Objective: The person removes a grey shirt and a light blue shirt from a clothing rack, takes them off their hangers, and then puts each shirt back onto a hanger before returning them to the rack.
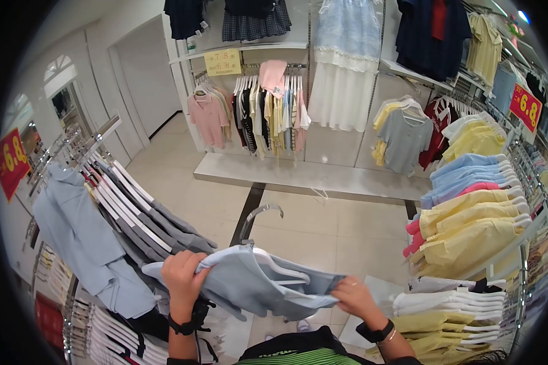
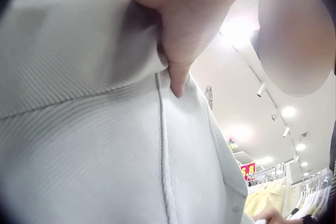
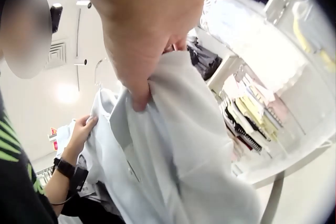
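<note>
A light blue shirt [image 1: 234, 277] hangs on a white hanger [image 1: 280, 271], its metal hook [image 1: 268, 208] pointing up and away from the body. My left hand [image 1: 184, 277] grips the cloth at one shoulder, thumb over the front. At the other side, my right hand [image 1: 355, 297] pinches the shirt's edge, so the garment is stretched between both hands at waist height. The left wrist view shows fine ribbing and a seam beneath my left thumb [image 2: 180, 79]. In the right wrist view, cloth folds drop from my right thumb [image 3: 140, 95]; the fingers behind the cloth are mostly hidden.
On the left, a rack carries grey garments [image 1: 128, 207] and a light blue outfit [image 1: 91, 237]. Yellow shirts [image 1: 469, 228] and blue shirts [image 1: 466, 176] fill the right rack. A low white platform [image 1: 298, 173] runs along the back wall beneath hanging clothes.
</note>
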Action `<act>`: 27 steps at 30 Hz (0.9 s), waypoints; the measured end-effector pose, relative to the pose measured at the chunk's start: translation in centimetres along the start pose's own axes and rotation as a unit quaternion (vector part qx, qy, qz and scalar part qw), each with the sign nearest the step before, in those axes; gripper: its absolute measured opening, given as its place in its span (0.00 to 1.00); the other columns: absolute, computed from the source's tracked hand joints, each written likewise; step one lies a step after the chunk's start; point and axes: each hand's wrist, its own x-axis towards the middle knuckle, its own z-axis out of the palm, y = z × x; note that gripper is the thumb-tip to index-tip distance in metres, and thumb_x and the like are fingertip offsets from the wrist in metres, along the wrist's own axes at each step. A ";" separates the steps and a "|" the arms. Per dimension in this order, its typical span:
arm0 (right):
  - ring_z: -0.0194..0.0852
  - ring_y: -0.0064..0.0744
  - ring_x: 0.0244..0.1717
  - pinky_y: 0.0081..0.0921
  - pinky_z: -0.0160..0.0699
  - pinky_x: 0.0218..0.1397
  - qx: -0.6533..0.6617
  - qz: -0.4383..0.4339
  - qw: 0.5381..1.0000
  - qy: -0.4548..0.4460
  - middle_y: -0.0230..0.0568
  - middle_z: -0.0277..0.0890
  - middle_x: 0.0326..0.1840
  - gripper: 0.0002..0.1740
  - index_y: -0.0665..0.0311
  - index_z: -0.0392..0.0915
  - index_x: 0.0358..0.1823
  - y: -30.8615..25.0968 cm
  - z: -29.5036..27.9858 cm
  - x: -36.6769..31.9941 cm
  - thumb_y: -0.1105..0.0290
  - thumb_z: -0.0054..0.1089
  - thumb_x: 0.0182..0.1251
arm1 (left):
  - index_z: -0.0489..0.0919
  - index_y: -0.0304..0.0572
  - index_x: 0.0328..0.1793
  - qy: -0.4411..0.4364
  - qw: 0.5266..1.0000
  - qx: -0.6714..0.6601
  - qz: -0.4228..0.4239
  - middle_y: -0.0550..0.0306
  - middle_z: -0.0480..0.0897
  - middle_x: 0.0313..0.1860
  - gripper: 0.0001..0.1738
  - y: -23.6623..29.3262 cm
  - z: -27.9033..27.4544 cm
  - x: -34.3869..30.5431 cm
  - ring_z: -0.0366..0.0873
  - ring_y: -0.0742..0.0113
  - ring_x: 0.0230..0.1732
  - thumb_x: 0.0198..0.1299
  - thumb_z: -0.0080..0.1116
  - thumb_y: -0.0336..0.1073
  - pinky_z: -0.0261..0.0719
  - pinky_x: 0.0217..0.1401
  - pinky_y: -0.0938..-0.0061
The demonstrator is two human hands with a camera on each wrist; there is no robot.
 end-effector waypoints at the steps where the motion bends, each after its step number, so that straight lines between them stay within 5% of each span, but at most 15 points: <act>1: 0.73 0.42 0.37 0.32 0.72 0.43 0.002 -0.005 1.000 -0.001 0.40 0.73 0.32 0.12 0.62 0.76 0.29 -0.2 -0.7 0.7 0.71 0.64 0.37 | 0.76 0.45 0.25 -0.004 1.000 -0.012 -0.003 0.61 0.70 0.18 0.11 -0.2 0.0 -0.4 0.67 0.60 0.21 0.35 0.66 0.38 0.59 0.24 0.69; 3: 0.71 0.42 0.42 0.33 0.69 0.48 -0.017 0.095 0.980 0.176 0.41 0.68 0.43 0.10 0.62 0.76 0.27 -0.6 -1.6 1.9 0.75 0.64 0.38 | 0.77 0.46 0.25 0.001 0.999 -0.034 -0.013 0.61 0.70 0.18 0.11 -0.1 0.2 -1.1 0.67 0.60 0.20 0.35 0.66 0.38 0.59 0.24 0.69; 4: 0.71 0.42 0.42 0.33 0.69 0.48 -0.014 0.089 0.981 0.172 0.41 0.68 0.43 0.10 0.62 0.76 0.27 -0.6 -1.0 2.2 0.75 0.64 0.38 | 0.77 0.46 0.25 0.004 0.998 -0.059 -0.020 0.61 0.71 0.18 0.11 0.2 0.3 -1.4 0.67 0.61 0.20 0.35 0.66 0.38 0.59 0.24 0.69; 7: 0.71 0.42 0.48 0.32 0.68 0.50 0.339 0.194 0.896 0.210 0.46 0.58 0.56 0.10 0.63 0.77 0.28 -0.7 3.3 3.3 0.82 0.60 0.40 | 0.77 0.46 0.26 0.012 0.997 -0.068 -0.039 0.61 0.71 0.18 0.12 1.0 0.8 -2.2 0.69 0.61 0.21 0.35 0.66 0.39 0.60 0.23 0.69; 14: 0.71 0.41 0.48 0.31 0.72 0.45 0.268 0.000 0.958 0.105 0.47 0.61 0.55 0.17 0.63 0.76 0.34 -4.8 5.4 7.5 0.85 0.60 0.38 | 0.79 0.48 0.32 -0.061 0.995 -0.072 0.010 0.65 0.74 0.22 0.14 2.8 1.5 -4.7 0.72 0.66 0.24 0.37 0.65 0.41 0.63 0.25 0.71; 16: 0.73 0.42 0.45 0.29 0.74 0.41 0.365 0.140 0.913 0.117 0.50 0.61 0.54 0.21 0.63 0.74 0.42 -4.5 6.4 7.9 0.83 0.61 0.41 | 0.79 0.49 0.32 -0.067 0.995 -0.070 0.009 0.65 0.74 0.22 0.14 3.0 1.5 -5.2 0.72 0.67 0.24 0.37 0.65 0.41 0.63 0.25 0.72; 17: 0.77 0.39 0.38 0.24 0.75 0.36 0.563 0.158 0.779 0.228 0.50 0.68 0.49 0.25 0.62 0.72 0.48 -5.5 6.9 8.1 0.81 0.63 0.44 | 0.79 0.47 0.31 -0.062 0.993 -0.095 -0.011 0.64 0.75 0.22 0.13 3.0 1.4 -5.3 0.72 0.66 0.24 0.37 0.65 0.41 0.64 0.26 0.71; 18: 0.77 0.39 0.38 0.24 0.75 0.36 0.565 0.155 0.779 0.222 0.50 0.68 0.49 0.25 0.62 0.72 0.48 -5.5 6.3 8.2 0.81 0.63 0.44 | 0.79 0.46 0.29 -0.057 0.991 -0.120 -0.032 0.63 0.75 0.22 0.13 3.0 1.3 -5.5 0.72 0.64 0.24 0.36 0.66 0.41 0.64 0.26 0.71; 20: 0.78 0.33 0.29 0.21 0.74 0.31 0.307 0.186 0.927 0.106 0.48 0.76 0.37 0.22 0.62 0.74 0.46 -4.9 4.6 8.1 0.79 0.64 0.45 | 0.78 0.46 0.30 -0.064 0.991 -0.111 -0.046 0.62 0.75 0.22 0.14 2.7 1.1 -6.3 0.72 0.63 0.25 0.36 0.66 0.40 0.65 0.28 0.71; 21: 0.76 0.30 0.25 0.21 0.73 0.29 0.274 0.180 0.941 0.087 0.42 0.78 0.28 0.20 0.62 0.76 0.43 -4.9 3.5 8.4 0.78 0.65 0.45 | 0.78 0.45 0.31 -0.073 0.990 -0.105 -0.054 0.61 0.75 0.23 0.15 2.4 1.0 -6.8 0.73 0.62 0.26 0.35 0.65 0.39 0.66 0.29 0.70; 27: 0.74 0.33 0.20 0.21 0.71 0.23 0.202 0.101 0.971 0.078 0.39 0.77 0.25 0.15 0.64 0.77 0.35 -2.8 0.2 7.8 0.77 0.66 0.42 | 0.77 0.43 0.39 -0.167 0.980 -0.060 -0.094 0.59 0.75 0.31 0.20 -2.6 1.1 -12.9 0.72 0.59 0.36 0.35 0.65 0.36 0.67 0.39 0.68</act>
